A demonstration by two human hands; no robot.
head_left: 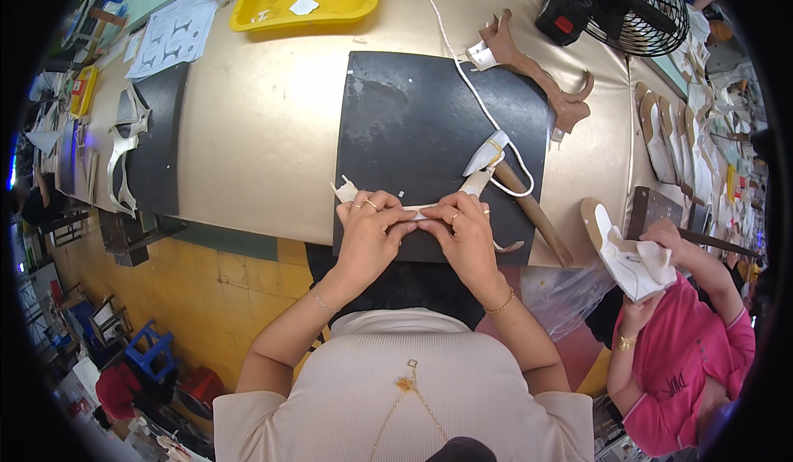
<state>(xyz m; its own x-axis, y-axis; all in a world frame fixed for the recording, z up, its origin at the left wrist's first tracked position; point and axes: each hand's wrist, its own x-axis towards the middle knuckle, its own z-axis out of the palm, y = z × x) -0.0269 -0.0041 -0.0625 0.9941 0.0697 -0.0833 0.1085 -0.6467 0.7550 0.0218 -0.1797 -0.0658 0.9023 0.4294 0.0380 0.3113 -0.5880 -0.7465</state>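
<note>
Low on the black mat point(396, 123), both my hands pinch a cream shoe-upper piece point(428, 211) along its middle edge, thumbs and fingertips nearly meeting. My left hand point(372, 227) grips the left part, and one pale end point(347, 191) sticks out above it. My right hand point(464, 231) is closed on the right part, where another pale end shows above the fingers. Much of the piece is hidden beneath the hands. Just beyond my right hand lies a hammer point(535, 214) with a wooden handle, its head silvery white. A white cord point(479, 99) runs down and loops round beside it.
Brown leather uppers point(529, 64) lie at the mat's far right, near a black fan point(615, 8). A yellow tray point(248, 16) stands at the back. White cut-out uppers point(124, 152) lie left. At right, a co-worker in pink point(686, 355) holds a white shoe point(629, 265); several soles point(661, 136) stand beyond.
</note>
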